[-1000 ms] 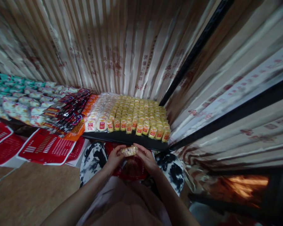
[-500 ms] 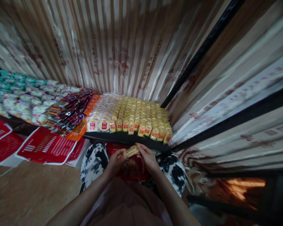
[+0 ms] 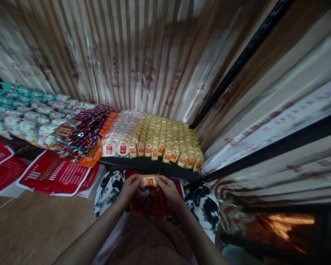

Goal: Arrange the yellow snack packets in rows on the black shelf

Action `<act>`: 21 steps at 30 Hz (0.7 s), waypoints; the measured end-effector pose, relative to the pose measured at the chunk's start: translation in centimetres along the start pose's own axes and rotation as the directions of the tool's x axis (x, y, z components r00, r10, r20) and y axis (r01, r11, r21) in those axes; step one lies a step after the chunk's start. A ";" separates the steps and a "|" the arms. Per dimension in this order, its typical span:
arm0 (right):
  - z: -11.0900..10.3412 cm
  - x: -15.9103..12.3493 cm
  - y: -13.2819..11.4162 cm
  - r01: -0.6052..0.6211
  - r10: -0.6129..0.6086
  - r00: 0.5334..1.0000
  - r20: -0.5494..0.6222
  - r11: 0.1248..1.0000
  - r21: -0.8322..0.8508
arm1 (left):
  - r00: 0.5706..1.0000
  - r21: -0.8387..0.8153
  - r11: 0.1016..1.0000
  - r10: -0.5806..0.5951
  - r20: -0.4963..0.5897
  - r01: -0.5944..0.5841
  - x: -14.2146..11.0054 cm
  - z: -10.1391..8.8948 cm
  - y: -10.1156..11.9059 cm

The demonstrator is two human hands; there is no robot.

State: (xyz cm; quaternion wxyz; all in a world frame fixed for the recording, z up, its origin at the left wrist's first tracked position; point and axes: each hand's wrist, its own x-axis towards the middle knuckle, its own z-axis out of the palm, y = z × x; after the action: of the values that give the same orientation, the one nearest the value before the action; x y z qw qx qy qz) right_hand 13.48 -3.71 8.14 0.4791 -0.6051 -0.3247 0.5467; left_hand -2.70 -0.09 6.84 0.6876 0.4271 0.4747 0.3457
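A small yellow wrapped snack cake point(image 3: 149, 180) with a red and orange label is held level over my lap. My left hand point(image 3: 131, 186) pinches its left end, and my right hand point(image 3: 166, 187) pinches the right end. Both hands are closed on it. Below them, between my knees, is a red printed bag point(image 3: 151, 204), partly hidden by the hands. Just beyond, rows of similar yellow wrapped cakes point(image 3: 168, 140) stand on a black shelf point(image 3: 151, 165).
Left of the yellow cakes sit white round wrapped cakes point(image 3: 123, 147), an orange packet point(image 3: 92, 157), a pile of dark packets point(image 3: 82, 129) and white-and-green packs point(image 3: 35, 110). Red printed bags point(image 3: 55, 173) hang at the left. A pleated curtain point(image 3: 143, 55) rises behind, with a black pole point(image 3: 237, 66).
The cake has turned from tilted to level, and its labelled face now shows. Both hands still hold its ends, and the right hand has come down slightly.
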 end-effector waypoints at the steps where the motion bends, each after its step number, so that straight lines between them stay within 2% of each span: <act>1: 0.3 0.0 0.3 -0.018 0.019 1.000 -0.006 0.999 0.031 | 1.000 0.014 1.000 0.016 -0.009 -0.016 0.2 0.1 0.3; 4: 1.0 0.1 1.2 -0.082 0.080 0.997 0.018 0.986 0.148 | 0.998 0.077 0.995 0.062 -0.016 -0.061 1.1 0.7 1.0; 6: 0.9 0.3 1.6 -0.088 0.087 0.996 0.010 0.989 0.122 | 0.991 0.217 0.969 0.131 -0.038 -0.119 1.8 1.3 1.6; 7: 0.7 0.5 1.7 -0.055 0.057 0.998 -0.034 0.997 0.059 | 0.983 0.318 0.935 0.177 -0.043 -0.155 2.2 1.5 2.0; 9: 0.0 1.0 1.6 0.075 -0.100 0.981 -0.164 0.986 -0.148 | 0.963 0.516 0.829 0.269 -0.025 -0.218 3.0 2.0 3.0; 10: -0.3 1.3 1.6 0.158 -0.219 0.951 -0.217 0.951 -0.265 | 0.955 0.595 0.768 0.297 -0.004 -0.237 3.3 2.2 3.6; 11: -0.7 1.8 1.5 0.235 -0.336 0.912 -0.237 0.899 -0.369 | 0.950 0.659 0.710 0.313 0.018 -0.247 3.6 2.3 4.4; 13: -1.2 2.8 1.5 0.354 -0.497 0.847 -0.189 0.793 -0.495 | 0.944 0.751 0.609 0.323 0.059 -0.255 4.0 2.5 5.9; 15: -1.3 4.1 1.8 0.420 -0.558 0.820 -0.128 0.738 -0.528 | 0.939 0.808 0.530 0.335 0.077 -0.256 4.4 2.6 7.3; 17: -1.1 5.5 2.3 0.444 -0.581 0.807 -0.107 0.716 -0.539 | 0.926 0.831 0.489 0.371 0.077 -0.265 4.7 2.5 8.5; 21: -0.3 7.5 3.3 0.478 -0.599 0.797 -0.079 0.706 -0.523 | 0.884 0.811 0.494 0.463 0.058 -0.312 5.8 2.4 9.7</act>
State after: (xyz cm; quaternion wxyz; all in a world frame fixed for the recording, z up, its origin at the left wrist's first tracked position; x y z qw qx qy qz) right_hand 14.81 1.98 2.41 0.4901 -0.6432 -0.5511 0.2057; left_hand 0.70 8.25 14.04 0.2818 0.7544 0.5254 0.2749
